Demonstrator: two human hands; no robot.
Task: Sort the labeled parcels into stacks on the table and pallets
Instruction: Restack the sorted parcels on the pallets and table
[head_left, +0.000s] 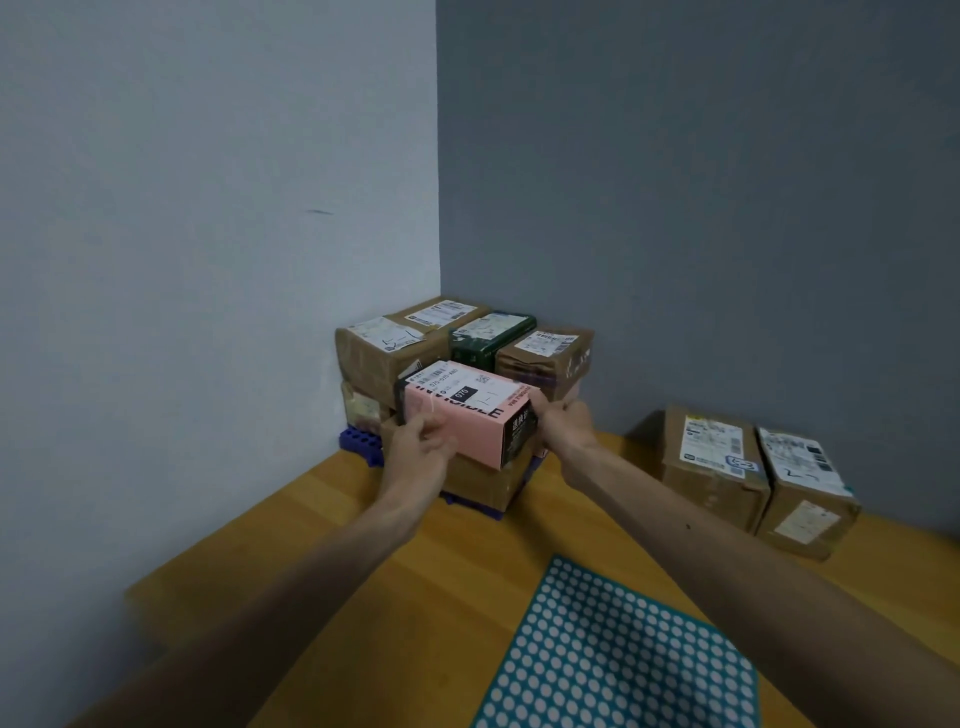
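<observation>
Both hands are clamped on the pink parcel (467, 418). The left hand (421, 449) is curled round its near-left corner, and the right hand (563, 423) grips its right end. The left fingers are motion-blurred, so finger detail there is unclear.

The pink parcel is at the near side of the corner stack, on top of a lower brown carton (488, 486), with its white shipping label facing up. Can't tell if its full weight is down.

Top layer behind it:
- left brown parcel (384, 353)
- rear brown parcel (436, 314)
- dark green box (491, 335)
- right brown parcel (545, 353)

All four are packed tight together. The stack sits on a purple pallet (361, 441) at the far-left corner of the table (363, 545), against both walls.

Along the far edge to the right, well apart from the stack, a taped carton (711, 467) and a second carton (802, 486) stand side by side, touching. Both have labels on top.

A teal dotted mat (613, 649) lies toward the near edge, partly under the right forearm.
</observation>
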